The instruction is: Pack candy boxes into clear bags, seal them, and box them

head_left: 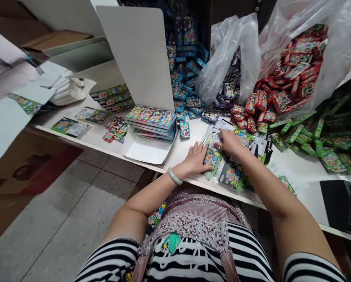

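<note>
My left hand (196, 158), below a green bangle on the wrist, lies with fingers spread at the left edge of a printed green package (212, 159). My right hand (228, 141) reaches over the pile of clear-wrapped printed packages (232, 174); its fingertips touch the upper part of the pile, and whether they pinch a sheet is too small to tell. A single blue box (184, 130) stands left of the pile. Further left, a stack of printed cards (151, 117) rests in an open white carton (146, 150) with its tall flap upright.
Blue boxes (190, 78) heap at the back. Plastic bags hold purple boxes (230, 88) and red boxes (299, 74). Green boxes (334, 145) and a black tape dispenser (340, 203) are at the right. White cards (66, 90) and cartons (57, 39) stand left. The table's front edge (104, 150) is near my body.
</note>
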`<action>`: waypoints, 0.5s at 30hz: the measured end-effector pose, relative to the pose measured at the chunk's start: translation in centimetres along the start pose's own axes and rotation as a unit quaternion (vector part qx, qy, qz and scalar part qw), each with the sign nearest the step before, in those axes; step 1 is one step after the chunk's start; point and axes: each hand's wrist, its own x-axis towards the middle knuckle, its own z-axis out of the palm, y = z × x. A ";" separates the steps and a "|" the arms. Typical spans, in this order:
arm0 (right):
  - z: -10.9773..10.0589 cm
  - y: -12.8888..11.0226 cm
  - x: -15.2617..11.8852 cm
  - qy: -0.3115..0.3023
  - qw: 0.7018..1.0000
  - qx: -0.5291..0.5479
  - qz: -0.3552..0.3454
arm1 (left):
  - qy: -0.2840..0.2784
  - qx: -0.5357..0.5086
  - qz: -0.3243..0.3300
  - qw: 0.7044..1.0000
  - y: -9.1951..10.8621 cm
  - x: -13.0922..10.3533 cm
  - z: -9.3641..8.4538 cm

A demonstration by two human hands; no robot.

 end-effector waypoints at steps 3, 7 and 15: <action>0.2 -1.7 1.0 -0.038 0.996 -0.075 -0.008 | -0.039 0.024 -0.020 0.999 0.8 0.0 0.4; 0.2 -2.1 1.3 -0.053 0.995 -0.079 -0.001 | -0.037 0.009 -0.016 0.999 0.5 0.0 0.6; -4.9 -1.2 1.5 -0.018 0.999 -0.012 0.028 | 0.182 -0.248 -0.008 0.952 -0.2 0.3 -0.2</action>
